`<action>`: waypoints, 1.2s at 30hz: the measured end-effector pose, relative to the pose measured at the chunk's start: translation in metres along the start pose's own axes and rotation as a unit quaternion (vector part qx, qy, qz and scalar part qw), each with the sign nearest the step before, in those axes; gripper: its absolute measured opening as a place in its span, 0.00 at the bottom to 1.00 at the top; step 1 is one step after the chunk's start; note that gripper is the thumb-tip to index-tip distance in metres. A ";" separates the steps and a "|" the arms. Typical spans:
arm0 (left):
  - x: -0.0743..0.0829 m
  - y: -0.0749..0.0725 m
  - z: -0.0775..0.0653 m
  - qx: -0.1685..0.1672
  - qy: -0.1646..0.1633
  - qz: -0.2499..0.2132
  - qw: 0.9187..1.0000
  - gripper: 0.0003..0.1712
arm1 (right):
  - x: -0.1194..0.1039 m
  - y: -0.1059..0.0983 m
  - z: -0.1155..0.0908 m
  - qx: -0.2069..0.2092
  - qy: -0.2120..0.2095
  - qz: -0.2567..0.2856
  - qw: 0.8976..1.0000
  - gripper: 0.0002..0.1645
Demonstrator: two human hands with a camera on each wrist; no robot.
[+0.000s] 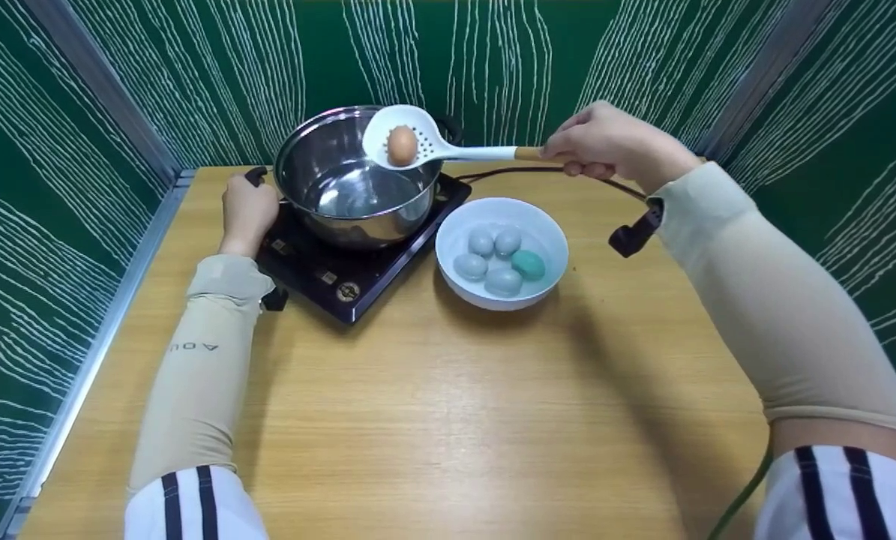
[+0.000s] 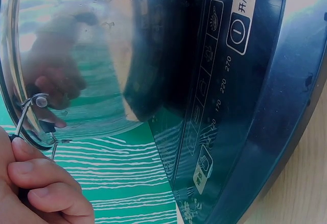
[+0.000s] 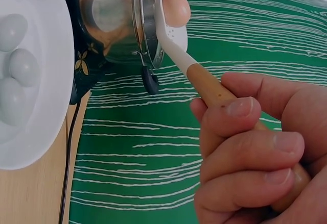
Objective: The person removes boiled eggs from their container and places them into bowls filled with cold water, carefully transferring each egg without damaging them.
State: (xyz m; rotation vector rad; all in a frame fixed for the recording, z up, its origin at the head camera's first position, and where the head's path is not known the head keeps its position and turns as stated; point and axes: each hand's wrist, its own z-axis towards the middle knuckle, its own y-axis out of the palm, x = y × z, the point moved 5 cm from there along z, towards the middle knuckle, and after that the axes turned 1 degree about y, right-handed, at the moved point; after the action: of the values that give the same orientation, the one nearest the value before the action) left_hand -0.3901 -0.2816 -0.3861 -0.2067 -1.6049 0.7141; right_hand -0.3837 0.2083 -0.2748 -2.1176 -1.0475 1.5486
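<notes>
My right hand grips the wooden handle of a white slotted spoon. One brown egg lies in the spoon's bowl, held above the right part of a steel pot. In the right wrist view, the fingers curl round the handle. My left hand holds the pot's black left handle; the left wrist view shows its curled fingers there. To the pot's right stands a white bowl with several pale eggs and one green egg.
Under the pot is a black induction cooker, its control panel facing the near side. A dark cable runs from behind it to the right across the wooden table. Green walls with white lines enclose the back and sides.
</notes>
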 end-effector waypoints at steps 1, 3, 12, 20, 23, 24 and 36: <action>0.000 0.000 0.000 -0.002 -0.003 -0.003 1.000 0.04 | 0.001 -0.002 -0.001 0.000 0.000 0.004 1.000 0.19; 0.001 -0.001 0.000 -0.002 -0.005 -0.005 1.000 0.04 | 0.003 -0.005 -0.004 -0.001 -0.002 0.016 1.000 0.18; 0.003 -0.002 0.001 0.006 0.002 0.013 1.000 0.26 | 0.016 -0.021 -0.014 0.005 -0.004 0.027 1.000 0.13; 0.002 -0.001 0.000 0.003 -0.003 0.006 1.000 0.14 | 0.037 -0.031 -0.028 0.008 0.008 0.012 1.000 0.17; 0.002 -0.001 0.000 0.006 0.001 0.008 1.000 0.06 | 0.045 -0.036 -0.034 0.010 0.009 0.008 1.000 0.16; 0.002 -0.001 0.001 0.005 0.002 0.009 1.000 0.06 | 0.048 -0.037 -0.035 0.012 0.007 0.006 1.000 0.17; 0.002 -0.001 0.000 0.013 0.009 0.004 1.000 0.05 | 0.084 -0.048 -0.053 0.012 0.005 0.009 1.000 0.14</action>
State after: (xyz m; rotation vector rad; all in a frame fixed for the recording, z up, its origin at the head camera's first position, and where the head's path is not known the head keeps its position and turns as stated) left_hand -0.3903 -0.2810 -0.3838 -0.2014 -1.5771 0.7362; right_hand -0.3409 0.3090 -0.2832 -2.1215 -1.0054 1.5498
